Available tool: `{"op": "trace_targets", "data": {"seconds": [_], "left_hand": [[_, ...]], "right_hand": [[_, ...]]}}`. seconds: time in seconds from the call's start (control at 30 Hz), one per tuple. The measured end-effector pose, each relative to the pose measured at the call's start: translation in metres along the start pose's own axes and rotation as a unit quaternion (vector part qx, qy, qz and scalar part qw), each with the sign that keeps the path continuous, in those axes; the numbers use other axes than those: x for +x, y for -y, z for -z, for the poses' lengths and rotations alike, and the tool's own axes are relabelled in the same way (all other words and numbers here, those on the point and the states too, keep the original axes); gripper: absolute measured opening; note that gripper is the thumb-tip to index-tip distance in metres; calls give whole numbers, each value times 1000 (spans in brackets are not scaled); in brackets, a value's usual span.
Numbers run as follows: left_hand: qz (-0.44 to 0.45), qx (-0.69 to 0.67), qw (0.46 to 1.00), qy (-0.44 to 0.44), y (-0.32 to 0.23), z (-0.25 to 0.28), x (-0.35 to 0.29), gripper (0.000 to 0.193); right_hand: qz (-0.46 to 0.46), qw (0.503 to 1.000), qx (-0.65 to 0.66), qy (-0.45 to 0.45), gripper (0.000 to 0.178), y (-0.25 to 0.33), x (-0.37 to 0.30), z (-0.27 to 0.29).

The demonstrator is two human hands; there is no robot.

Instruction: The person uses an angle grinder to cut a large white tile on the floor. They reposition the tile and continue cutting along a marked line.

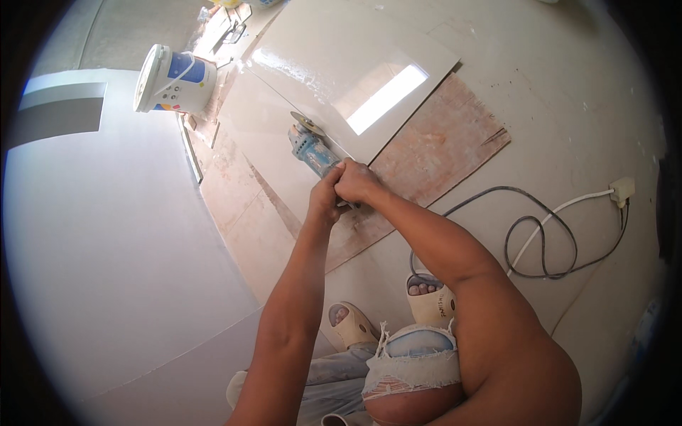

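Observation:
A blue angle grinder (312,151) is held in both my hands, its disc (307,123) pointing away from me. The disc is at a straight dark line across a large glossy tile (398,42); whether it touches the tile I cannot tell. My left hand (325,197) is wrapped round the grinder's body from the left. Against it, my right hand (357,182) grips the rear of the body. Beneath the tile lies a reddish, dusty wooden board (447,135), whose right part sticks out past the tile's edge.
At the far left a white bucket (192,84) lies tipped near some scraps. A black cord (543,213) loops on the floor at right, reaching a white plug connector (622,190) on a white cable. My sandalled feet (355,325) are close below the board. A pale wall (121,234) borders the left.

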State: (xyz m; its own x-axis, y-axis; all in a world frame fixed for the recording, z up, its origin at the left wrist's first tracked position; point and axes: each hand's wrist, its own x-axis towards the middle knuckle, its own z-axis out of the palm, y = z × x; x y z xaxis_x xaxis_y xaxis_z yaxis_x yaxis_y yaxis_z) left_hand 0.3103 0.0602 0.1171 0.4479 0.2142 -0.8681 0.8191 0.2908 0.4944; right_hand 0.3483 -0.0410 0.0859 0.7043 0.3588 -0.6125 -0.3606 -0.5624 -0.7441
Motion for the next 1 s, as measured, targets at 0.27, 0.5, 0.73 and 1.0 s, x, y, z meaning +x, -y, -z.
{"op": "trace_targets", "data": {"seconds": [0.27,0.5,0.73,1.0], "left_hand": [[-7,2,1000,-1,16,-1,2,73],[-15,3,1000,1,18,-2,1,70],[-20,-2,1000,7,17,-1,3,67],[-15,8,1000,-1,16,0,3,66]], "right_hand": [[25,999,19,-20,44,-13,-10,-3],[35,999,21,-30,43,-16,-13,-1],[16,999,23,-21,41,-13,-12,0],[17,999,27,-22,43,-14,-9,-3]]}}
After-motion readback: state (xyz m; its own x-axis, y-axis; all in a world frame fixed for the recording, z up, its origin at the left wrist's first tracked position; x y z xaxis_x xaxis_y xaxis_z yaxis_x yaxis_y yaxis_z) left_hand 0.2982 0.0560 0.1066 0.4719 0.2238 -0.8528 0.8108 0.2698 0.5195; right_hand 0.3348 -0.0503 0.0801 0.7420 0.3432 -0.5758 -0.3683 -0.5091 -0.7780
